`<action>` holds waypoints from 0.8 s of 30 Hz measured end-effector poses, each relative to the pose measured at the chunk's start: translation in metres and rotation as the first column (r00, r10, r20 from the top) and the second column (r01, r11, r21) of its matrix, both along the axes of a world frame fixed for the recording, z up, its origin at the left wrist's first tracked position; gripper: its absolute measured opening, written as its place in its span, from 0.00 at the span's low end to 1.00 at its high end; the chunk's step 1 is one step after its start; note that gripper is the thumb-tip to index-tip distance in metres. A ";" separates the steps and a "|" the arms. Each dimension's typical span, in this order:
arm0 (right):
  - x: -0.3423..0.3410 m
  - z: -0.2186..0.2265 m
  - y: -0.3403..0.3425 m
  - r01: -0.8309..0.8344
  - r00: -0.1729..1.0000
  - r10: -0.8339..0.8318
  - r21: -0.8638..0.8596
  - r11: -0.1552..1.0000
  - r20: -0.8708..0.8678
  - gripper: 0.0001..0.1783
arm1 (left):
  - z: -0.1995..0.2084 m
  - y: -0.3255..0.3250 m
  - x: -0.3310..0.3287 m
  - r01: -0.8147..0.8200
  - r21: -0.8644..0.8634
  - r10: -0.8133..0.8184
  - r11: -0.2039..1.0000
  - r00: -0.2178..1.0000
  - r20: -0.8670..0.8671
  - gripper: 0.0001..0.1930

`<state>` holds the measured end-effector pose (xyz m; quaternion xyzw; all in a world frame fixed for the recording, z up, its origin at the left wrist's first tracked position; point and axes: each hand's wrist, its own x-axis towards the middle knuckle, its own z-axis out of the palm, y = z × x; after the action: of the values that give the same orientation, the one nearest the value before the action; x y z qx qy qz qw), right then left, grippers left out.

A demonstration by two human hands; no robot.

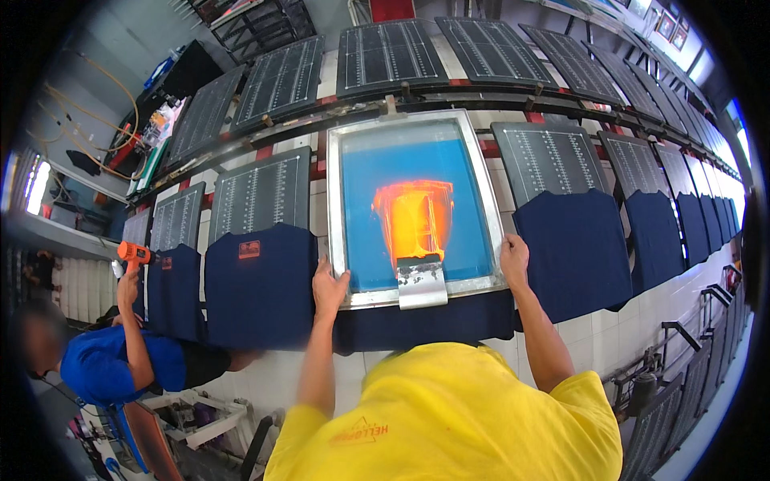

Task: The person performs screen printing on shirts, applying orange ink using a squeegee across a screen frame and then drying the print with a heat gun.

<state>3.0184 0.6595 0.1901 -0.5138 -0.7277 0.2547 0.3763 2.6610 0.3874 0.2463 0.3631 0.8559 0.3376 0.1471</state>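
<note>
A silk-screen frame (477, 172) with pale metal sides and blue mesh lies over a navy shirt (425, 322). My left hand (329, 290) grips its left side near the front corner, thumb on top. On the opposite side, my right hand (514, 260) holds the frame a little farther up. Bright orange ink (413, 212) spreads over the middle of the mesh. A squeegee (421, 284) with a metal holder leans across the near rail, its dark blade in the ink; neither hand touches it. The fingers beneath the frame are partly hidden.
Navy shirts on boards flank the frame; the left one (261, 280) bears a small orange print. Black marked boards (389, 56) line the far side beyond a metal rail. At left, a person in blue (104, 361) holds an orange heat gun (135, 254) near another shirt.
</note>
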 end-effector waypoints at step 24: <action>-0.086 0.114 -0.099 -0.787 0.577 0.639 0.138 0.601 0.509 0.26 | 0.051 0.025 0.107 0.549 0.172 -0.536 0.818 0.836 -0.119 0.20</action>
<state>2.9319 0.5603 0.3041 -0.1351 -0.9675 0.1392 0.1624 2.7677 0.4125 0.2972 0.6154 0.6832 0.3537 0.1718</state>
